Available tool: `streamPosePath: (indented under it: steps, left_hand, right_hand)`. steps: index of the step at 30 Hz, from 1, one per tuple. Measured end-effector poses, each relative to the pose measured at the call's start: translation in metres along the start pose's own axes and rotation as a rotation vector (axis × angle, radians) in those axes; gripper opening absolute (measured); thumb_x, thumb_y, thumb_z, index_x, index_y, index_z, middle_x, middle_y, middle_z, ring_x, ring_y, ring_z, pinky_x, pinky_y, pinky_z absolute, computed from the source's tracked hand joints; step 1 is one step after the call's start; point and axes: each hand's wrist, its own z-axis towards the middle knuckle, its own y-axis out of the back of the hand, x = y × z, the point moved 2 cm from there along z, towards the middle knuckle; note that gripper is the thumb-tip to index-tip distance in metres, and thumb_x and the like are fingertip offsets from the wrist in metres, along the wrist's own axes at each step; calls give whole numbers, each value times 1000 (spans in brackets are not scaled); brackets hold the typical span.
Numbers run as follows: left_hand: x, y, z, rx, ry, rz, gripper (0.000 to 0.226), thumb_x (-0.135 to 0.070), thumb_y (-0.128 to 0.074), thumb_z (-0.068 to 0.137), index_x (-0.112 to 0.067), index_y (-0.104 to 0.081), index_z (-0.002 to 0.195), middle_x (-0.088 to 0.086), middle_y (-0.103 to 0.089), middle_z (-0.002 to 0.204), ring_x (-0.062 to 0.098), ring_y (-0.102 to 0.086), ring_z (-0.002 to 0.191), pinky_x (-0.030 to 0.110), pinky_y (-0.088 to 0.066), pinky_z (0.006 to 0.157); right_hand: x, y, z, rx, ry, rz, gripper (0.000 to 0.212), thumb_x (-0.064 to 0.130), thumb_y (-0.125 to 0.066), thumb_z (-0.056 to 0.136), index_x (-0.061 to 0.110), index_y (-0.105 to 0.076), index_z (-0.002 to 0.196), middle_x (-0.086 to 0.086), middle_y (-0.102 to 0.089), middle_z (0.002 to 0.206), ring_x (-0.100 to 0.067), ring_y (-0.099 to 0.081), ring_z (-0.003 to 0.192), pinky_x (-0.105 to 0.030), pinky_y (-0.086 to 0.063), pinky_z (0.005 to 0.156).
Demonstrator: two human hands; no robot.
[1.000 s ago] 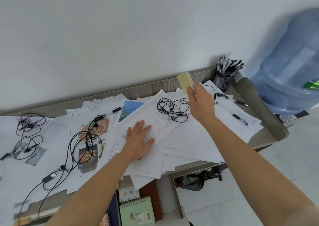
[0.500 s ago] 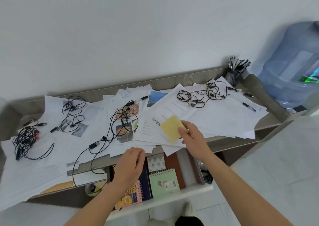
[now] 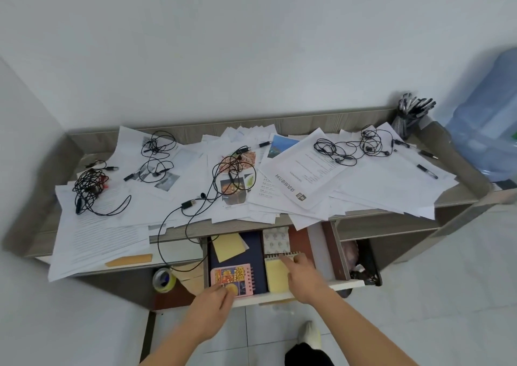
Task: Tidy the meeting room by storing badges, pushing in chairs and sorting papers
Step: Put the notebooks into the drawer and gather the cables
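The yellow pad (image 3: 275,277) lies in the drawer (image 3: 315,239) under the right hand (image 3: 306,280), whose fingers are straight. The left hand (image 3: 212,307) is at the drawer's front; its grip is unclear.

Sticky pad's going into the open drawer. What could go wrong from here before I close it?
1. The black USB cable hangs off the desk edge and loops beside the drawer; closing could snag or drag it.
2. Papers overhang the desk just above the drawer and might slide off.
3. The right hand rests on the yellow sticky pad inside; fingers could get caught.
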Motion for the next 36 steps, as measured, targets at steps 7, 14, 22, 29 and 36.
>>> streamPosePath:
  steps: [7, 14, 22, 29, 36]
  left_hand:
    - [-5, 2, -2, -7, 35, 4, 31, -42, -35, 105, -26, -61, 100, -11, -57, 97, 7, -53, 92, 23, -44, 78]
    - [-31, 28, 25, -260, -117, 166, 29, -38, -41, 101, -25, -67, 98, -12, -64, 89, 5, -55, 80, 24, -48, 72]
    - [-91, 77, 103, -565, -280, 152, 29, -33, -42, 96, -20, -66, 86, -10, -61, 75, 10, -53, 69, 27, -46, 64]
    - [-108, 98, 147, -682, -241, 116, 28, -33, -47, 94, -15, -69, 94, -5, -63, 86, 15, -59, 77, 33, -52, 66]
    - [-99, 126, 179, -579, 274, 132, 80, -57, -61, 86, -13, -34, 147, 17, -32, 150, 36, -30, 137, 57, -32, 106]
  right_hand:
    - [2, 6, 7, 122, 40, -105, 68, 12, -38, 98, 35, -15, 158, -12, -23, 156, -34, -31, 140, -45, -40, 110]
    - [3, 45, 4, -214, 159, -19, 41, 39, -38, 103, 35, -44, 144, 3, -54, 124, -18, -60, 105, -33, -51, 82]
    - [-32, 139, 20, -599, 150, 223, 25, 38, -51, 100, 28, -70, 113, 11, -73, 91, -12, -67, 78, -32, -54, 75]
    - [-71, 173, 60, -592, 79, 282, 23, 37, -51, 100, 27, -70, 111, 11, -69, 97, -9, -62, 78, -28, -50, 72]
    - [-92, 204, 110, -562, 39, 217, 43, 35, -53, 98, 21, -52, 139, -3, -46, 140, -23, -54, 119, -37, -49, 88]
